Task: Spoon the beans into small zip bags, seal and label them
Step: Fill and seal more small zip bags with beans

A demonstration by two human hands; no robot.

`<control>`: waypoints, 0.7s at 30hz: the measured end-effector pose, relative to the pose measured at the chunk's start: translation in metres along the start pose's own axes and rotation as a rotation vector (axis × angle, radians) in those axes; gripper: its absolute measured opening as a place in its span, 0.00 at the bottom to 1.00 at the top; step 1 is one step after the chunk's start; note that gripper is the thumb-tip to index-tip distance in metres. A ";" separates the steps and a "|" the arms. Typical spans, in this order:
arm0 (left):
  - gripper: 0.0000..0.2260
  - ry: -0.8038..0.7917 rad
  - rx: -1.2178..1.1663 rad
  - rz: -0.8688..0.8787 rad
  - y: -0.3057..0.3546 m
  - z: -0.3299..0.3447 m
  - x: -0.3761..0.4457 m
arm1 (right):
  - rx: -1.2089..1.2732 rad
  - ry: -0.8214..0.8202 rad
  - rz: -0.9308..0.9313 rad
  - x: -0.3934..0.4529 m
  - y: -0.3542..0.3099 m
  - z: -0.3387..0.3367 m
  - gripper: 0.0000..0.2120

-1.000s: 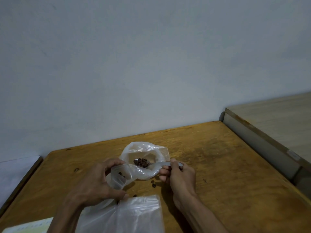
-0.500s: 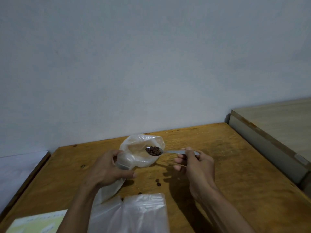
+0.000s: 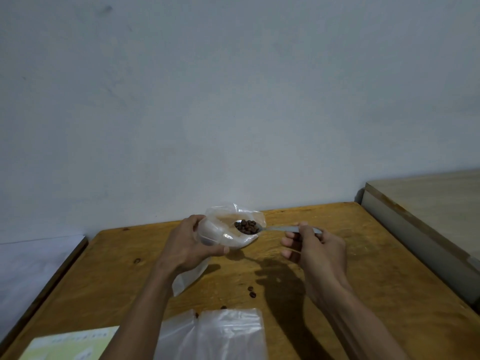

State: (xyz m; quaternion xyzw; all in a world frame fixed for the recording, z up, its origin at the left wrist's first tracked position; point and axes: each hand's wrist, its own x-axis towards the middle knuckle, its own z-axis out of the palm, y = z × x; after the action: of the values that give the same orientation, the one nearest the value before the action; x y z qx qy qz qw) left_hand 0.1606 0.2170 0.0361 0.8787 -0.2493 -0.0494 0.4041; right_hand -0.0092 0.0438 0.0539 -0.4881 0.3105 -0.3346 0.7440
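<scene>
- The right hand (image 3: 315, 246) pinches the spoon (image 3: 275, 228), handle running leftward, its beans (image 3: 246, 226) over the bag mouth.
- The left hand (image 3: 187, 246) grips the clear bag (image 3: 223, 229), just left of the spoon bowl.

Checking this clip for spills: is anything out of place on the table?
Yes. A few loose beans lie on the bare table, near the stack of bags, outside any bag. The spoon in the right hand remains loaded over the bag that the left hand holds.
</scene>
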 end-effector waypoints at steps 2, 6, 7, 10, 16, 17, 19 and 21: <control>0.46 0.014 -0.021 0.024 0.001 -0.002 -0.008 | -0.011 -0.042 -0.034 -0.004 -0.009 0.012 0.08; 0.45 0.043 -0.078 0.055 0.006 -0.003 -0.018 | -0.203 -0.113 -0.237 -0.013 -0.014 0.039 0.10; 0.45 0.044 -0.096 0.057 0.007 -0.002 -0.020 | -0.320 -0.153 -0.354 -0.015 -0.012 0.042 0.10; 0.36 0.050 -0.210 0.034 0.011 0.000 -0.023 | -0.624 -0.295 -0.645 -0.023 -0.009 0.045 0.10; 0.36 0.147 -0.470 -0.028 0.012 0.004 -0.030 | -0.329 -0.166 -0.603 -0.016 -0.015 0.030 0.08; 0.37 0.185 -0.507 -0.042 0.011 0.005 -0.030 | -0.258 -0.105 -0.547 -0.011 -0.015 0.025 0.08; 0.38 0.230 -0.562 -0.054 0.009 0.006 -0.031 | -0.179 0.042 -0.457 0.001 -0.013 0.011 0.07; 0.38 0.243 -0.577 -0.049 0.009 0.007 -0.034 | -0.222 0.180 -0.404 0.018 -0.004 -0.003 0.06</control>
State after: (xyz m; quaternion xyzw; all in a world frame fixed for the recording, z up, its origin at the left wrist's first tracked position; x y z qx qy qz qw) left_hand 0.1258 0.2232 0.0336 0.7332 -0.1534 -0.0224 0.6621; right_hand -0.0023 0.0267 0.0537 -0.5871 0.3065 -0.4824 0.5733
